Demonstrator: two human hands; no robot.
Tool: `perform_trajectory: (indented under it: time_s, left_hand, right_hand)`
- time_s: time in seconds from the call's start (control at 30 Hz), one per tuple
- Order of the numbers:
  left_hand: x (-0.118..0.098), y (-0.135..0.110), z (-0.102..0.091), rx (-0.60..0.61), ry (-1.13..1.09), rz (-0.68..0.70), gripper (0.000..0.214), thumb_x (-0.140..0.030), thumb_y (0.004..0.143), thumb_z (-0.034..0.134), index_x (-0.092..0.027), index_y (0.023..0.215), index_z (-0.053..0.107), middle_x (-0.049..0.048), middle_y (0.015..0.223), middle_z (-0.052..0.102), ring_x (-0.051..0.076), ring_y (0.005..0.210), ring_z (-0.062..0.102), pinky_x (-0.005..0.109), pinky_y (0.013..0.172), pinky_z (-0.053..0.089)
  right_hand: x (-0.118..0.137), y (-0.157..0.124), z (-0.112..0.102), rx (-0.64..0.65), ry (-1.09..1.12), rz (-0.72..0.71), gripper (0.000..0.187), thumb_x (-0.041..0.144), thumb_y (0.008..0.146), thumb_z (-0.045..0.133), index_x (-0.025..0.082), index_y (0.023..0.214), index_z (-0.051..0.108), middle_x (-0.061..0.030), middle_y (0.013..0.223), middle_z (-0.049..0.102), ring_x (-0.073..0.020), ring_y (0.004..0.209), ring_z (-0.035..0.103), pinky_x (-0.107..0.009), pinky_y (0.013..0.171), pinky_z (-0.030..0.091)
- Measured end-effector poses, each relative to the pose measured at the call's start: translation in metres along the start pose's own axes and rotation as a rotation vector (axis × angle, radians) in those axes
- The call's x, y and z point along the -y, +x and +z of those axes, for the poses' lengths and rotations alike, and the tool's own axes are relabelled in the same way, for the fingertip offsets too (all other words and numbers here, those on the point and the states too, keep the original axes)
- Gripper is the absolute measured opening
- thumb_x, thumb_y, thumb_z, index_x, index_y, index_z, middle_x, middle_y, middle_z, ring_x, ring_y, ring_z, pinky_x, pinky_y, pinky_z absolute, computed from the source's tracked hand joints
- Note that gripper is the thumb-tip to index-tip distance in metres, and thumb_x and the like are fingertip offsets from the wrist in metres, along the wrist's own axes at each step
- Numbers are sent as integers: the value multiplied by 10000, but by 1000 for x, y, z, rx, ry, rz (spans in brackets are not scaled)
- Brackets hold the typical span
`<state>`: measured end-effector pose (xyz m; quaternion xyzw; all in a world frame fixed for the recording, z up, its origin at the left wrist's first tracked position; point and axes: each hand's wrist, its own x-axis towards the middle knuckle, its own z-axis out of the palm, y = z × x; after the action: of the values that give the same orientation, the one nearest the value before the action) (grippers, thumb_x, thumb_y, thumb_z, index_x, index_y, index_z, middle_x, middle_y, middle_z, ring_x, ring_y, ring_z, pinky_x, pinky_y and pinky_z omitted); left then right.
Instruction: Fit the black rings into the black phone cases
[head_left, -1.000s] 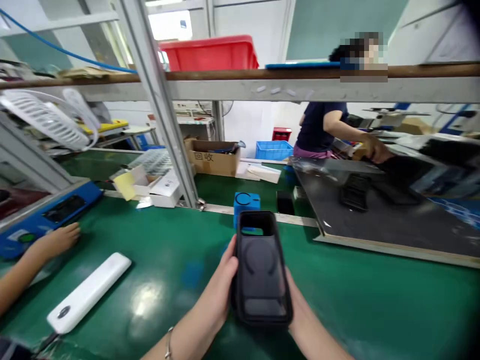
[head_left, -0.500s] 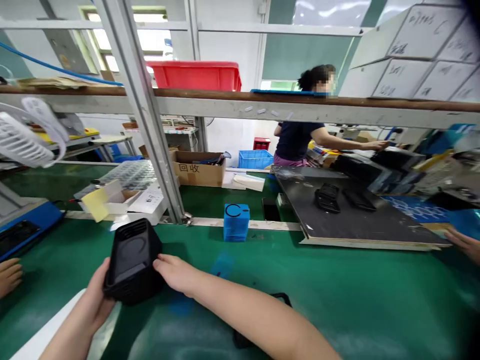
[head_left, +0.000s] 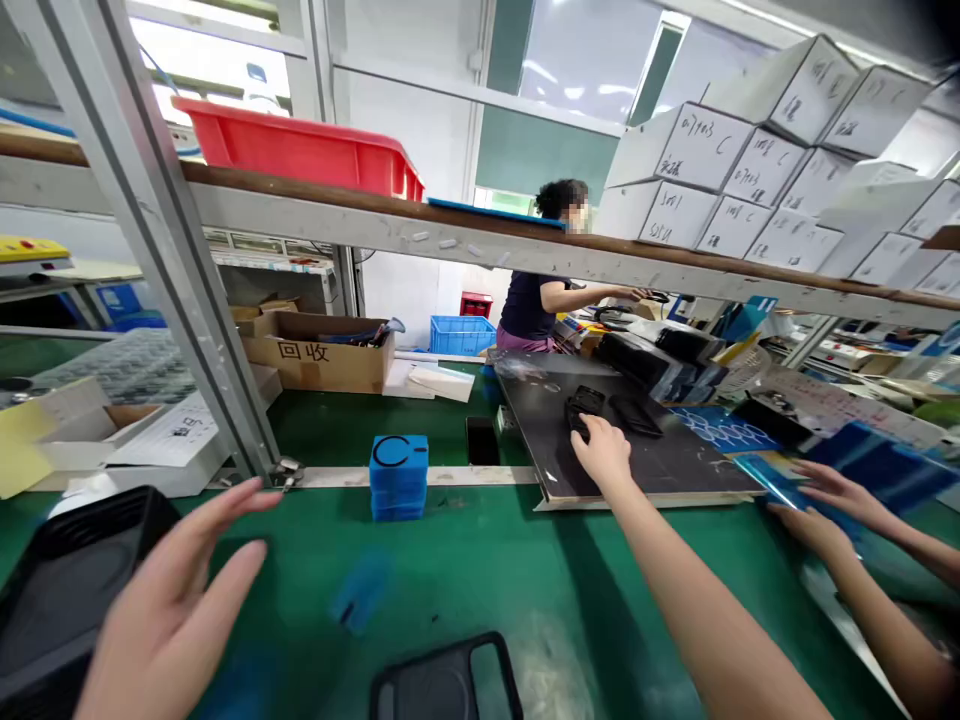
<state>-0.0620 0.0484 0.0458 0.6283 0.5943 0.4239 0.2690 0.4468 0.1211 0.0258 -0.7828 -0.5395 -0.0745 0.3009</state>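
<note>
The left hand (head_left: 169,610) is spread, its thumb well apart from its fingers; to its left stands a stack of black rectangular phone cases (head_left: 71,590), and contact between the two cannot be told. The right hand (head_left: 606,450) reaches forward, fingertips at a black openwork phone case (head_left: 587,402) on a flat dark-grey board (head_left: 536,410); whether it pinches the case cannot be told. Just right of this hand lies a second slim black case (head_left: 636,415). Between the two hands, nearer the wearer, a black phone case with a wide cut-out (head_left: 431,690) lies on the glossy green tabletop (head_left: 495,560); farther off, left of the right hand, stands a blue block-shaped stack marked with a black ring (head_left: 399,482)
</note>
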Motion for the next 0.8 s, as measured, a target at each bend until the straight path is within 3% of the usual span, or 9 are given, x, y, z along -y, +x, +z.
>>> perform_trajectory:
  time_s: [0.07,0.17,0.23,0.3,0.4,0.5,0.6,0.7,0.8]
  left_hand:
    - [-21,16,28,-83,-37,133,546,-644,848,521,-395,1334,525,-21,1341,636,358,1298,521,524,1113,418]
    - [-42,49,66,0,38,138,615,-595,851,504,-286,1382,526,82,1443,541,351,1289,527,521,1070,437]
    - [-46,71,80,95,65,75,684,-583,851,481,-230,1437,476,120,1474,500,344,1282,530,486,1021,470]
    - [-46,87,85,190,80,4,700,-578,838,490,-183,1415,510,150,1330,618,334,1153,618,446,919,523]
    - [-44,102,84,259,106,-49,597,-550,798,560,-167,1247,648,98,930,745,289,847,703,374,717,556]
    - [-44,111,83,268,116,-34,452,-506,758,613,-170,1049,694,66,865,743,253,816,701,306,663,538]
    - [-44,121,84,263,151,3,349,-490,741,637,-173,882,678,63,834,736,240,795,691,286,632,513]
    - [-45,128,82,265,228,49,306,-482,766,644,-178,790,675,61,782,723,228,733,673,289,592,487]
    - [-51,127,78,261,341,135,277,-437,849,620,-176,775,678,52,790,708,200,736,649,311,655,495]
  right_hand:
    - [-12,18,8,2,-127,22,398,364,949,631,198,1304,565,-102,1389,539,-285,1215,558,-535,1008,466]
    - [-20,39,22,32,-256,18,437,392,946,631,198,1328,548,-105,1399,530,-296,1231,547,-549,1017,454]
    - [-24,47,30,55,-313,14,430,410,948,623,191,1312,558,-103,1355,561,-285,1194,572,-535,997,471]
    - [-28,48,35,71,-352,6,399,420,952,615,182,1271,581,-97,1297,595,-269,1148,596,-514,973,486]
    - [-36,35,37,93,-366,-53,338,424,947,614,175,1177,622,-79,1217,629,-249,1109,603,-494,967,473]
    - [-44,11,30,113,-337,-131,258,393,938,582,170,1008,693,-103,1066,693,-283,1039,610,-485,898,466]
    - [-54,-22,13,123,-285,-215,312,398,914,510,186,903,738,-153,987,737,-356,981,624,-483,781,476]
    - [-64,-73,-8,143,-213,-326,342,462,867,506,225,852,752,-136,957,760,-362,967,658,-469,754,512]
    - [-73,-140,-23,162,-137,-447,294,512,819,570,286,772,752,-101,885,776,-327,906,710,-435,755,566]
